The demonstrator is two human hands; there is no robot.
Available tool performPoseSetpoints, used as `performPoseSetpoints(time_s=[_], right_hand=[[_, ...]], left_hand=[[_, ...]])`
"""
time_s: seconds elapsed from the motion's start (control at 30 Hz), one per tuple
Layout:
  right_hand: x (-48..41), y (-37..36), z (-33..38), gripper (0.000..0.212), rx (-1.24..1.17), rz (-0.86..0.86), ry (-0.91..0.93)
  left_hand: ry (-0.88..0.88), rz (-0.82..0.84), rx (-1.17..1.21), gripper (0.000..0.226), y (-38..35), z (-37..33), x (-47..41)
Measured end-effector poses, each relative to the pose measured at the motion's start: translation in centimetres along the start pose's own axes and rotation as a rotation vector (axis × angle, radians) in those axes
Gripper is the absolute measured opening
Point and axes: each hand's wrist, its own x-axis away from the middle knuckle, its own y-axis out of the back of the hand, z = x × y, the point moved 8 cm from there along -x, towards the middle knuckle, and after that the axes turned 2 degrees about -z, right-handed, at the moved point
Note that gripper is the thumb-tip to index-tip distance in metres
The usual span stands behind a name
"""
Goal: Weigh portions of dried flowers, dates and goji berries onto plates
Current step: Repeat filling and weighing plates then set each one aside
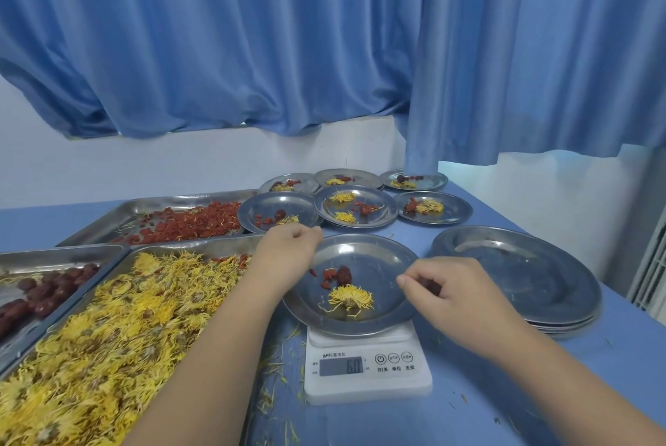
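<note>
A steel plate (378, 258) sits on a white digital scale (367, 373) whose display reads 6.0. On the plate lie one yellow dried flower (351, 296), a dark red date (344, 274) and a few goji berries (327, 278). My left hand (288, 251) has its fingers curled at the plate's far-left rim. Opposite it, my right hand (450, 290) curls around the right rim, thumb tip over the plate. To the left stand a tray of dried flowers (173, 247), a tray of goji berries (162, 201) and a tray of dates (54, 251).
Several filled plates (355, 206) stand in two rows at the back near the wall. Right of the scale is a stack of empty plates (515, 276). Loose petals litter the blue table (468, 409) beside the scale. A blue curtain hangs behind.
</note>
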Motion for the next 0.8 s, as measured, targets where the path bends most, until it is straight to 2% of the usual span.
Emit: performPoseSetpoints(time_s=[0.1, 0.17, 0.27, 0.43, 0.53, 0.67, 0.8], right_hand=[[0.0, 0.2, -0.2, 0.03, 0.0, -0.026, -0.036], [0.1, 0.1, -0.3, 0.029, -0.007, -0.028, -0.056], [0.2, -0.3, -0.3, 0.029, -0.001, -0.005, -0.066], [0.1, -0.8, -0.1, 0.028, 0.02, 0.024, -0.052], [0.1, -0.7, -0.2, 0.027, 0.023, 0.027, -0.058], [0.1, -0.4, -0.7, 0.029, 0.034, 0.019, -0.108], [0.1, 0.1, -1.5, 0.031, 0.047, -0.044, -0.212]], left_hand=[[0.174, 0.012, 0.332, 0.033, 0.1, 0.2, 0.9], [0.256, 0.042, 0.463, 0.026, -0.4, 0.1, 1.3], [0.253, 0.085, 0.456, 0.021, -1.1, 0.1, 1.6], [0.215, 0.038, 0.315, 0.009, -0.9, 1.1, 1.5], [0.139, 0.046, 0.372, 0.008, -0.8, 0.9, 1.6], [0.151, 0.039, 0.531, 0.012, -0.7, 1.0, 2.0], [0.163, -0.092, 0.611, 0.022, 0.8, 1.5, 2.3]])
